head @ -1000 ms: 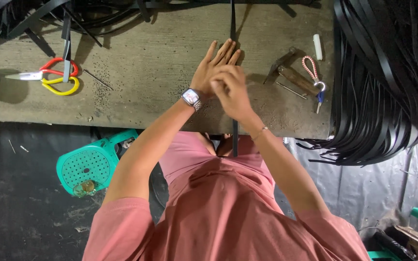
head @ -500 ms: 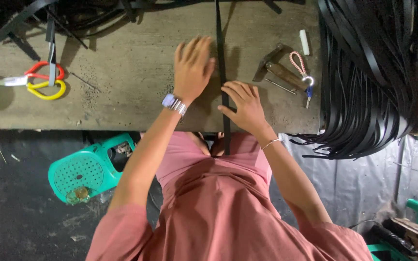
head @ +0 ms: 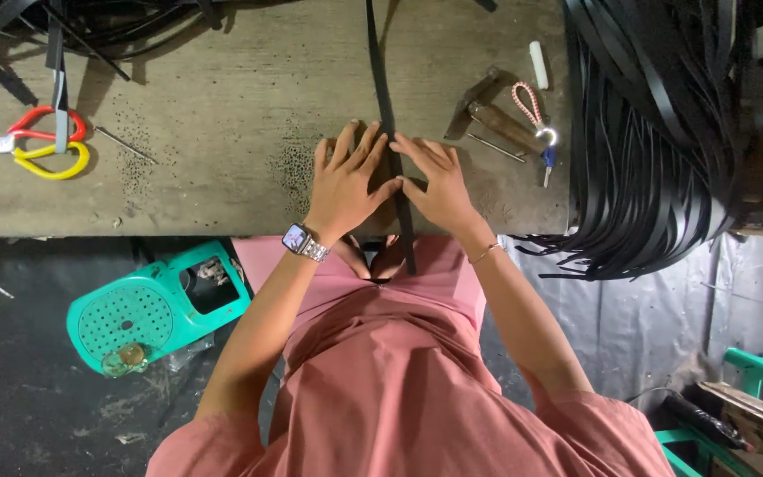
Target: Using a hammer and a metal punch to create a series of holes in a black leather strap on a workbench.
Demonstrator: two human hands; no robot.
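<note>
A salmon-pink short-sleeved top (head: 399, 389) is being worn, its cloth creasing across the front and its sleeves ending above the elbows. Beside the top's near sleeve, a square-faced watch (head: 297, 238) on a silver metal band is being worn at the left wrist. Across from the watch, a thin bracelet (head: 486, 253) is being worn at the right wrist.

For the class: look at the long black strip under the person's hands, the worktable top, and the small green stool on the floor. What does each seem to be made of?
Long black strip: probably leather or a synthetic like it; matte, flat, flexible, lying pressed under the left hand and right hand.
Worktable top: apparently bare wood, dull, stained and scuffed.
Small green stool: moulded plastic, judging by its smooth, perforated seat.
</note>
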